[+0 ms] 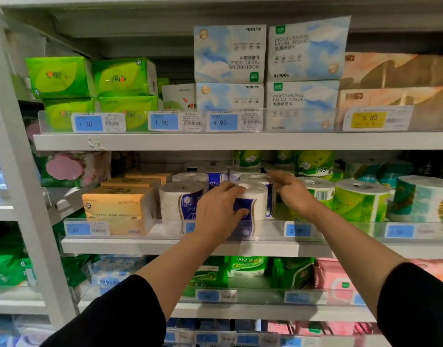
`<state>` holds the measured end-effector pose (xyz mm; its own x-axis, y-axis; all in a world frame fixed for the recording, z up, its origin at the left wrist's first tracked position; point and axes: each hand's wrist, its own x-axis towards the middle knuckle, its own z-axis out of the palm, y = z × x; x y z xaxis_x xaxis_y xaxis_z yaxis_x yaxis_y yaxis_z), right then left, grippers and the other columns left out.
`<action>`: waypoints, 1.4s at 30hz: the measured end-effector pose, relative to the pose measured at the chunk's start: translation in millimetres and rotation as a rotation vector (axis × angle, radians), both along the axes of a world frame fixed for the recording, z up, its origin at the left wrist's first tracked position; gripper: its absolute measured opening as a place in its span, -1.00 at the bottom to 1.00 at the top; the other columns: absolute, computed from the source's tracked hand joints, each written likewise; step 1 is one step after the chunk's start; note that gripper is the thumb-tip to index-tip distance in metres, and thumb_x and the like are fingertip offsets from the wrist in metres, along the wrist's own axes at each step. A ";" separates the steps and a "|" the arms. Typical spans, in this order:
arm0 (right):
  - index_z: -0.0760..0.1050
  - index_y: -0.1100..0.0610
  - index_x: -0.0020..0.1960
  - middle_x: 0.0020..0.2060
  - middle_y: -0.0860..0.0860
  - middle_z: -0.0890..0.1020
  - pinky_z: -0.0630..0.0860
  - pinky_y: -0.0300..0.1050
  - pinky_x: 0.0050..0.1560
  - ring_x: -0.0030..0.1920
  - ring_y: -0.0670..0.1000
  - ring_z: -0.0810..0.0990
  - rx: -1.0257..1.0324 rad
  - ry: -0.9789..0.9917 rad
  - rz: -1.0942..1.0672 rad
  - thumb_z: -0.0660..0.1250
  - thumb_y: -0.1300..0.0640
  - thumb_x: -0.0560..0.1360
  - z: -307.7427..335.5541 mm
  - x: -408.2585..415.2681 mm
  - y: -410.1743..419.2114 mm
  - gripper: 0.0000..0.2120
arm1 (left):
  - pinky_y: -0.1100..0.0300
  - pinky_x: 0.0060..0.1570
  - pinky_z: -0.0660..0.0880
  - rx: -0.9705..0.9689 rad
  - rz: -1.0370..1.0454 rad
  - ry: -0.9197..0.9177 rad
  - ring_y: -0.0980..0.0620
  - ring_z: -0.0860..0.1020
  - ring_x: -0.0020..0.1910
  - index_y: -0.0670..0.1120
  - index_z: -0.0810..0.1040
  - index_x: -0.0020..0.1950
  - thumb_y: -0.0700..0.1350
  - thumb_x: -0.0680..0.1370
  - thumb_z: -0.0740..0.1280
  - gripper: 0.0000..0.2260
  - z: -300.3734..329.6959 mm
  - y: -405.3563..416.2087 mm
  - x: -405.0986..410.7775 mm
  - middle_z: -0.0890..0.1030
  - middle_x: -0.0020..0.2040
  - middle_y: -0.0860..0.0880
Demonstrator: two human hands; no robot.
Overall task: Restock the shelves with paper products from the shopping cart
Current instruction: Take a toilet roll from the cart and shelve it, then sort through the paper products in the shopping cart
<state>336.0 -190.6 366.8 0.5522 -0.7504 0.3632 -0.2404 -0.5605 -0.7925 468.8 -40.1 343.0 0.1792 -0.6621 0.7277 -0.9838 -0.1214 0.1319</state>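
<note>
Top shelf: facial tissue packs stacked in two layers, between other packs left and right.
Middle shelf: toilet roll at the front, between the left hand and right hand.
Left of rolls: boxed tissues.

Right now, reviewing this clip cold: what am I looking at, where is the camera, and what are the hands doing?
There is no machine here. A camera worn on a person's head looks forward and down at store shelves, so the two arms in black sleeves are the wearer's own. The left hand grips a blue-and-white toilet roll at the front of the middle shelf. The right hand reaches in beside it, fingers straight, touching the roll behind. Orange tissue packs sit to the left, green rolls to the right. Facial tissue packs fill the shelf above. No shopping cart is in view.
</note>
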 end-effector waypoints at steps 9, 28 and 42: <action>0.36 0.13 0.45 0.33 0.04 0.48 0.37 -0.11 0.35 0.32 0.03 0.45 0.002 0.026 0.019 0.17 0.14 0.65 -13.0 -33.8 29.8 -0.63 | 0.24 0.39 0.17 0.141 -0.190 0.174 0.07 0.17 0.51 0.01 0.18 0.55 -0.17 0.55 0.35 -0.38 -20.2 -9.4 -21.2 0.14 0.56 0.04; 0.52 0.21 0.31 0.02 0.13 0.66 0.32 -0.30 -0.15 0.00 0.02 0.59 0.193 0.282 -0.699 0.29 0.17 0.58 -202.6 -354.5 215.6 -0.68 | 0.14 0.28 0.33 0.538 -0.821 0.361 -0.19 0.48 0.27 -0.22 0.52 0.30 -0.17 0.41 0.38 -0.55 -200.5 84.8 -291.6 0.50 0.27 -0.20; 0.57 0.25 0.19 0.12 0.22 0.61 0.43 -0.20 -0.02 0.17 0.21 0.54 0.834 0.493 -0.919 0.35 0.23 0.52 -417.9 -581.3 293.0 -0.74 | 0.10 0.21 0.40 1.207 -0.926 0.173 -0.11 0.46 0.25 -0.13 0.47 0.33 -0.16 0.45 0.45 -0.54 -373.5 83.1 -511.4 0.49 0.27 -0.14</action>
<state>-245.3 102.4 -51.1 -0.3299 -0.8168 -0.4732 -0.6254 0.5646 -0.5386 -42.6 43.0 -30.5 -0.5936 -0.7484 -0.2957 -0.7554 0.3915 0.5254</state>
